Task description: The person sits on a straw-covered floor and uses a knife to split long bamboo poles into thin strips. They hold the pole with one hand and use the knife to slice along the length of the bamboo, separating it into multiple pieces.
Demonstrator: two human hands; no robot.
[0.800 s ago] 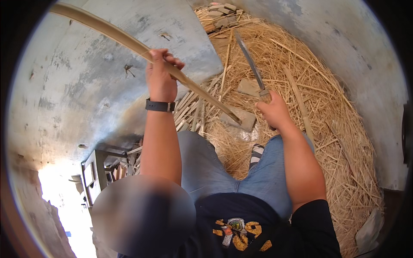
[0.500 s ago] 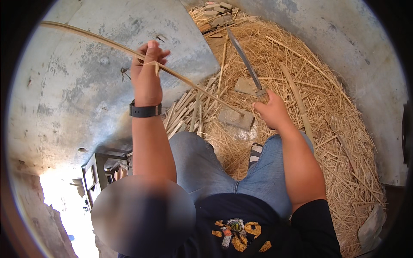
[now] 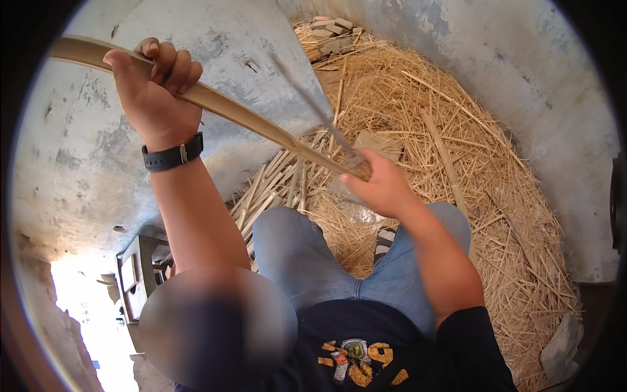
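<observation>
- One long cane strip, pale tan: our left hand has its fingers wrapped tight around the upper end; the strip slants down to our right hand.
- One knife, blade blurred: our right hand is closed around its handle, the blade lying against the strip above our knees.
- One black wristwatch on our left wrist.
- One bundle of split sticks, too many to count, on the floor beside our left knee.
- One heap of straw over the floor to our right.
- Several grey blocks at the heap's far edge.
</observation>
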